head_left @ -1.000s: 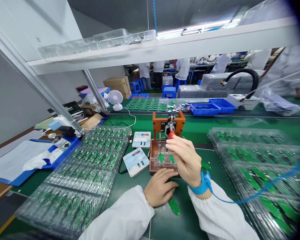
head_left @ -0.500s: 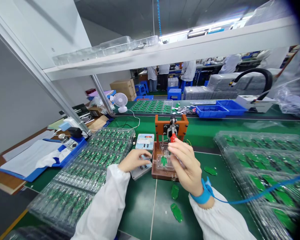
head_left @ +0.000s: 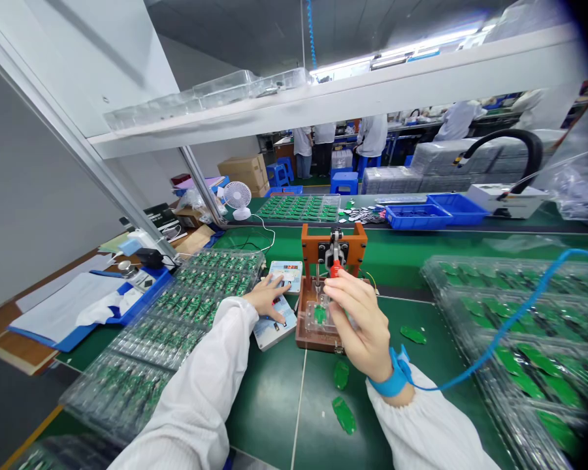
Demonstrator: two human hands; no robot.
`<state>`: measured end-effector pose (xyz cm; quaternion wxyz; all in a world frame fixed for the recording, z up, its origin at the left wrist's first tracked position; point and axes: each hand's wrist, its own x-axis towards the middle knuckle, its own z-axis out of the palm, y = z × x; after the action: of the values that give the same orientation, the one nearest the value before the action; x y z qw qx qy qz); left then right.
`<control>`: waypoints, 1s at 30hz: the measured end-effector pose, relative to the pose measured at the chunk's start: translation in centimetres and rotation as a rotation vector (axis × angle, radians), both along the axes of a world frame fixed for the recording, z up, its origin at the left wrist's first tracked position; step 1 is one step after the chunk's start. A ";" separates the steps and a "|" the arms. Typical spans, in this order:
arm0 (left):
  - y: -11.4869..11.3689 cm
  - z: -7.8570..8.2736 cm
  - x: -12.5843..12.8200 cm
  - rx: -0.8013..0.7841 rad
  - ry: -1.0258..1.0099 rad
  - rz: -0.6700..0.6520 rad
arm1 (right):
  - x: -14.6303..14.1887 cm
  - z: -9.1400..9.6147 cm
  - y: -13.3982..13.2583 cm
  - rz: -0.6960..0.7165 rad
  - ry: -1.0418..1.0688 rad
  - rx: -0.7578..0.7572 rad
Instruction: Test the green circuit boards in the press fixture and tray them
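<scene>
My right hand has its fingers closed round the red lever handle of an orange-and-brown clamp fixture. A green circuit board sits in the fixture's clear holder, partly behind my right fingers. My left hand lies with fingers spread over two white-and-blue control boxes. The farther box has a lit red display; the nearer box stands tilted beside the fixture's base. Two loose green boards, one close to the fixture and one nearer me, lie on the green mat.
Clear trays of boards are on the left, more trays on the right. Another green board lies right of the fixture. A blue wrist-strap cord runs rightward. Blue bins and a small fan stand behind.
My left hand has moved left from beside the fixture and spread its fingers over the control boxes. My right hand stays on the red handle. The blue cord has swung upward.
</scene>
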<state>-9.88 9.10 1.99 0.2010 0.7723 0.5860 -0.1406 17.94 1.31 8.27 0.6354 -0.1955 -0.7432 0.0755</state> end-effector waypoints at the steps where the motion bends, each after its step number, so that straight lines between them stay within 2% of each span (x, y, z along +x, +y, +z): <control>1: 0.0 0.0 0.1 0.000 0.006 0.003 | 0.0 0.0 0.0 -0.001 0.002 0.000; 10: -0.5 1.1 -0.8 0.003 -0.019 0.011 | -0.1 -0.1 0.2 -0.004 -0.007 0.015; 24: -0.5 0.5 -1.6 -0.045 0.052 -0.025 | 0.1 -0.1 0.1 -0.012 -0.012 0.027; 30: -0.6 0.3 -0.5 -0.019 0.069 -0.010 | 0.0 -0.3 0.3 -0.033 0.001 0.051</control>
<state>-10.38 8.50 2.27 0.1874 0.7679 0.5874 -0.1738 17.96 1.64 7.98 0.6417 -0.1914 -0.7412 0.0459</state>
